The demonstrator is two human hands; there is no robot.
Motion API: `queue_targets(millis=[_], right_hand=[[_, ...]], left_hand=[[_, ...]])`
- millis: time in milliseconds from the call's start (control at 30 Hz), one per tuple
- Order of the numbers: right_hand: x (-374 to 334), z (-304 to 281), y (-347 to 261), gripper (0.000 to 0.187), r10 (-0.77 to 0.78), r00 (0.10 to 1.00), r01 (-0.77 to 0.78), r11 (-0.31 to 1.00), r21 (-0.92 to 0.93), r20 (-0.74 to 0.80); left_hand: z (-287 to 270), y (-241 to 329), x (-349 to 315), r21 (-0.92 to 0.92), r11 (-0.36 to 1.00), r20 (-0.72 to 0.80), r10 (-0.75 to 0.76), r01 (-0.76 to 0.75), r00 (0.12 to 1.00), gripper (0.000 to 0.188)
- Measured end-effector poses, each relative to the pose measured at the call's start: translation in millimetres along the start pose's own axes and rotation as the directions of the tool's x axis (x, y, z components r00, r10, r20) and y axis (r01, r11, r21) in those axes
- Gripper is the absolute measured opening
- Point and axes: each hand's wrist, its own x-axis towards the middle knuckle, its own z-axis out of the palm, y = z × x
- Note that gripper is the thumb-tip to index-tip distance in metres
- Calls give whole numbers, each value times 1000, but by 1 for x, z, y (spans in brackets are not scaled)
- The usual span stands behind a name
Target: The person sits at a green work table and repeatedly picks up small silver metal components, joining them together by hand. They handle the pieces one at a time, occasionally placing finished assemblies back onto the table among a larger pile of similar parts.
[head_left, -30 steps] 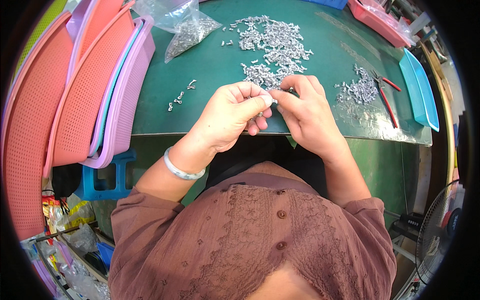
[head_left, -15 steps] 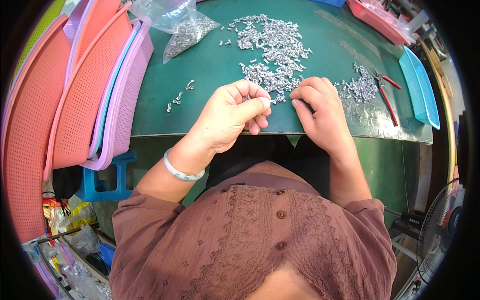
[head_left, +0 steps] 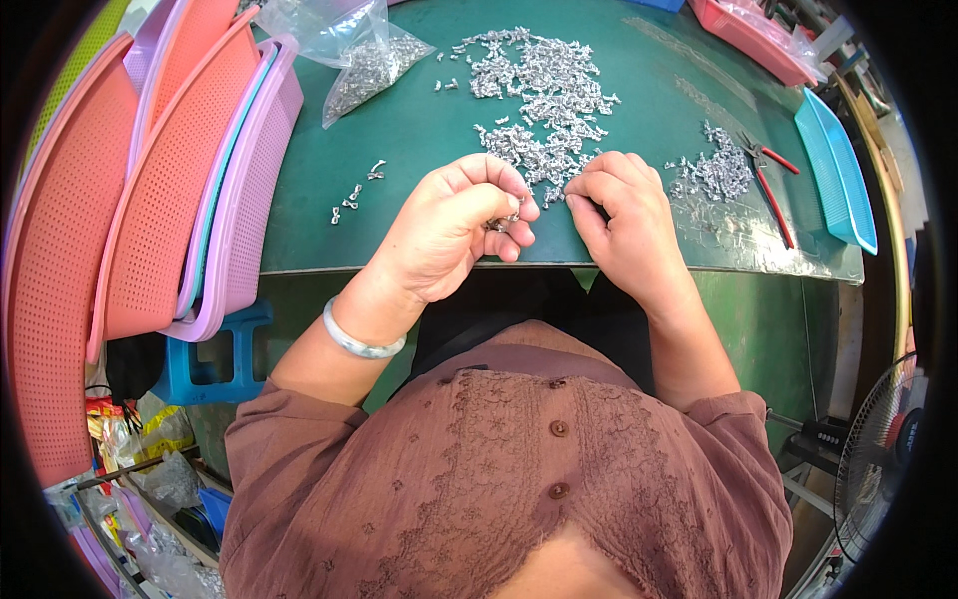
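Note:
My left hand is curled over the near edge of the green table, closed around small silver metal pieces that show between thumb and fingers. To its right, my right hand has thumb and forefinger pressed together at the near end of a large pile of the same silver pieces. Whatever is between those right fingertips is too small or hidden to make out. Several loose pieces lie on the table left of my left hand.
A smaller silver pile and red-handled pliers lie to the right, by a light blue basket. Behind on the left rests a clear bag of silver pieces. Stacked pink and purple baskets stand left; a fan is at lower right.
My left hand has shifted slightly left, and its fingers have loosened so the silver pieces inside show. My right hand has moved a little left along the pile's near end.

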Motion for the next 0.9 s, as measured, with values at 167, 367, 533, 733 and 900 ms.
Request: queue_targets(millis=[167, 367, 533, 733, 900], right_hand=[[3, -1, -5, 8, 1, 1000, -1, 1000, 21, 2], [4, 0, -4, 7, -10, 999, 9, 999, 37, 31], [5, -1, -5, 6, -12, 999, 9, 998, 63, 46], [1, -1, -1, 9, 97, 995, -96, 979, 178, 5], [1, -9, -3, 11, 349, 930, -366, 843, 394, 117]], left_hand=[[0, -3, 1, 51, 999, -6, 11, -11, 1000, 4], [3, -2, 1, 46, 999, -19, 8, -7, 1000, 5], [3, -1, 1, 31, 999, -31, -15, 16, 999, 13], [1, -1, 2, 22, 999, -11, -23, 23, 1000, 15], [3, 0, 1, 49, 998, -28, -30, 32, 999, 16]])
